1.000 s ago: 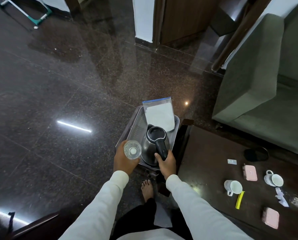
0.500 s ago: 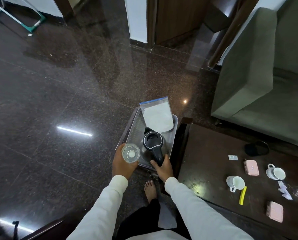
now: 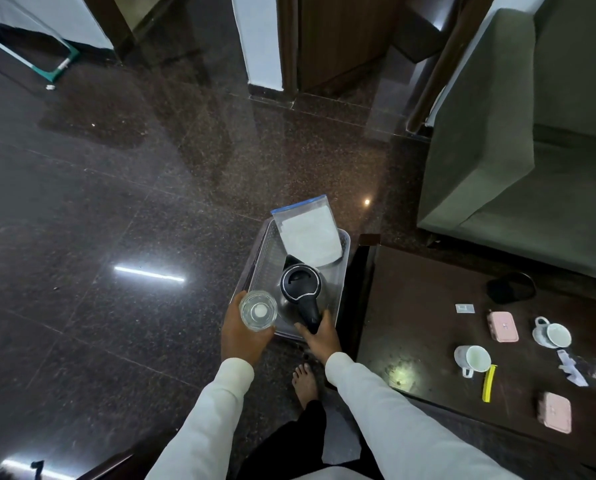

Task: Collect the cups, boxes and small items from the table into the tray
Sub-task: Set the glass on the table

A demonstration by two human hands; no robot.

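Note:
A clear plastic tray sits low beside the dark table, holding a steel kettle with a black lid and a zip bag of white paper. My right hand grips the kettle's black handle. My left hand holds a clear glass upright at the tray's near left corner. On the table lie two white cups, two pink boxes, a yellow strip and paper scraps.
A grey-green sofa stands behind the table. A black round object and a small white card lie at the table's far side. Polished dark floor spreads to the left. My bare foot is below the tray.
The kettle has come down from a tilt to stand upright in the tray, my right hand following its handle. The glass in my left hand has stayed at the tray's near left corner.

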